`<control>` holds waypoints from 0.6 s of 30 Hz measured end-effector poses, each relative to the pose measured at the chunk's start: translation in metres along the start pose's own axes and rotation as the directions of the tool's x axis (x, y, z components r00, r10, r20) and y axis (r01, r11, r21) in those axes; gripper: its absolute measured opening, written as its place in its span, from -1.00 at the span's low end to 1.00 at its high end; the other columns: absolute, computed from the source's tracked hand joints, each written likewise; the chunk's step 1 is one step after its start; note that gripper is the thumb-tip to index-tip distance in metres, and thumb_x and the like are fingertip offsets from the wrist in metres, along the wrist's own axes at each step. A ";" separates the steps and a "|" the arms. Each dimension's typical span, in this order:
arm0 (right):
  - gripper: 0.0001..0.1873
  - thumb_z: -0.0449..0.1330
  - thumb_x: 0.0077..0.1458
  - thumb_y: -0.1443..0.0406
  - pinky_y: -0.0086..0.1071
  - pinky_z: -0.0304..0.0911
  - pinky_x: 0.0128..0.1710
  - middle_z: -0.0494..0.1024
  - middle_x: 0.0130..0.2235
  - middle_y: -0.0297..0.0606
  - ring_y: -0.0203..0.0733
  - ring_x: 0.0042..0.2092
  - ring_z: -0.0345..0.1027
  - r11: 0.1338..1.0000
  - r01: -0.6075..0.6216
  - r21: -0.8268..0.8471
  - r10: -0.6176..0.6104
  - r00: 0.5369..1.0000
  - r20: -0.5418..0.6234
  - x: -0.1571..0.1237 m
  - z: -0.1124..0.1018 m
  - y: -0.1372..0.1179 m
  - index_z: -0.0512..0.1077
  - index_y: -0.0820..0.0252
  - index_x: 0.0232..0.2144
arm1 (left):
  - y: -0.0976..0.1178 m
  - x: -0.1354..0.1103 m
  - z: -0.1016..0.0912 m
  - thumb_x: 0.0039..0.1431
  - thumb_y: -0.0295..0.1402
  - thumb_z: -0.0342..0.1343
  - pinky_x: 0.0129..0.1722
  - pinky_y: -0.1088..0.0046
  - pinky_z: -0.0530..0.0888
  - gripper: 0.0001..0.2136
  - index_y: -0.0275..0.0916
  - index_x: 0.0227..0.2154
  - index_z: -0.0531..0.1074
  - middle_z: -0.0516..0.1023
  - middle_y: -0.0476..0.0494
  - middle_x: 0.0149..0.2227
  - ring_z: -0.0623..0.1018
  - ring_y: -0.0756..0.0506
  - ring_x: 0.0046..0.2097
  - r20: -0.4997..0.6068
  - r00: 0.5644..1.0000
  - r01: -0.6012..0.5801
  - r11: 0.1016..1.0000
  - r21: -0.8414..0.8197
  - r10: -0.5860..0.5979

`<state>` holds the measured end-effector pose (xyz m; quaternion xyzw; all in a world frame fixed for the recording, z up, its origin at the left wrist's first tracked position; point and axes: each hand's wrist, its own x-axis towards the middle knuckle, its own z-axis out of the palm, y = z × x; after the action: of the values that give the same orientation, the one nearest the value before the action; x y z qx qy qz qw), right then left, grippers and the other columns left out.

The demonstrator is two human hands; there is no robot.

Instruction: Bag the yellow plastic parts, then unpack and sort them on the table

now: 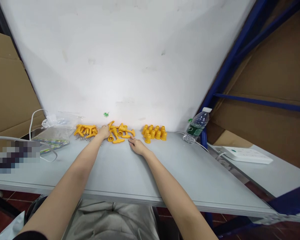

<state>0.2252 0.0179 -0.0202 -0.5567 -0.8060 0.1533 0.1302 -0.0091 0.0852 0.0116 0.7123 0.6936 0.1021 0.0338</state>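
Observation:
Three groups of yellow plastic parts lie along the far edge of the grey table [130, 180]. A middle pile of T-shaped yellow parts [120, 132] sits between my hands. My left hand [103, 131] rests at the pile's left side, fingers curled among the parts; whether it grips one is hidden. My right hand [137, 145] lies flat on the table just in front of the pile, fingers stretched toward it. To the left lies a pile of yellow parts with small metal pieces [85, 131]. To the right stands a cluster of yellow cone-shaped caps [154, 133].
A clear plastic bag [55, 133] and a white cable [35, 118] lie at the far left. A water bottle [198, 125] stands at the far right, a white power strip [247, 155] on the neighbouring table. A white wall backs the table; cardboard and blue racking flank it.

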 end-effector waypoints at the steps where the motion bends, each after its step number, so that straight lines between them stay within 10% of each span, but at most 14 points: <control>1: -0.49 -0.05 0.27 0.35 -0.02 -0.13 0.34 0.04 0.38 -0.07 -0.08 0.39 -0.10 1.000 -0.001 0.002 0.001 1.000 -0.003 0.000 0.000 0.000 0.28 0.19 0.24 | -0.001 0.003 0.001 0.21 -0.34 -0.07 0.29 -0.19 -0.05 -0.54 -0.20 0.18 0.32 0.41 -0.39 0.18 0.38 -0.30 0.21 -0.002 1.000 0.007 1.000 -0.008 -0.007; 12: -0.51 -0.04 0.28 0.33 0.02 -0.11 0.33 0.07 0.38 -0.12 -0.06 0.39 -0.07 1.000 -0.001 0.000 0.001 1.000 -0.017 0.001 0.002 0.001 0.32 0.11 0.22 | -0.003 0.025 0.013 0.07 -0.26 0.16 0.13 0.13 0.31 -0.62 -0.19 -0.02 0.45 0.60 -0.34 -0.08 0.53 -0.31 0.07 -0.108 0.984 0.108 0.958 -0.265 -0.140; 18: -0.50 -0.06 0.29 0.34 -0.01 -0.13 0.34 0.04 0.39 -0.10 -0.11 0.40 -0.12 1.000 -0.004 -0.007 0.004 1.000 0.002 -0.001 0.001 0.000 0.29 0.16 0.24 | 0.009 0.026 0.004 0.08 -0.32 0.17 0.24 0.09 0.15 -0.72 -0.19 -0.11 0.45 0.64 -0.19 -0.20 0.54 -0.21 0.03 -0.190 0.944 0.151 0.864 -0.480 -0.271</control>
<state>0.2251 0.0171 -0.0209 -0.5588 -0.8054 0.1511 0.1272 0.0007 0.1114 0.0123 0.5845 0.7225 0.3477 0.1243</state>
